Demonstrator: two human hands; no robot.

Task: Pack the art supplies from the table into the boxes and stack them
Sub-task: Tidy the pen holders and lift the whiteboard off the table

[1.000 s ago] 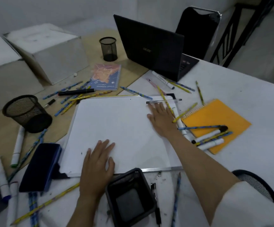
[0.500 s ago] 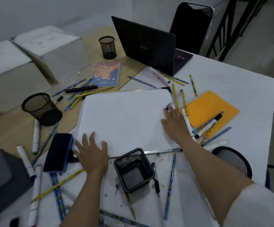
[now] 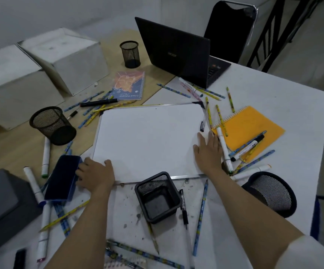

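Head camera view, looking down at a cluttered desk (image 3: 273,90) where a white whiteboard (image 3: 147,140) lies flat in the middle. The left hand (image 3: 96,175) grips the board's near-left corner, thumb on top and fingers curled round the edge, just beside a dark blue eraser (image 3: 62,178). The right hand (image 3: 208,152) rests flat on the board's right side with fingers straight and spread, holding nothing. A square black mesh pen holder (image 3: 158,198) stands upright at the board's near edge, between the two forearms. Scattered pencils and markers surround the board; a white marker (image 3: 224,150) lies just beside the right hand. An orange spiral notebook (image 3: 248,127) sits to the right with pens on it, and a blue illustrated notebook (image 3: 129,85) lies beyond the board. Two round mesh cups (image 3: 50,125) stand on the left and far side, and another lies at the right edge. Two grey boxes (image 3: 66,59) stand at far left. An open black laptop (image 3: 178,53) sits at the far side, a black chair (image 3: 230,30) behind it.
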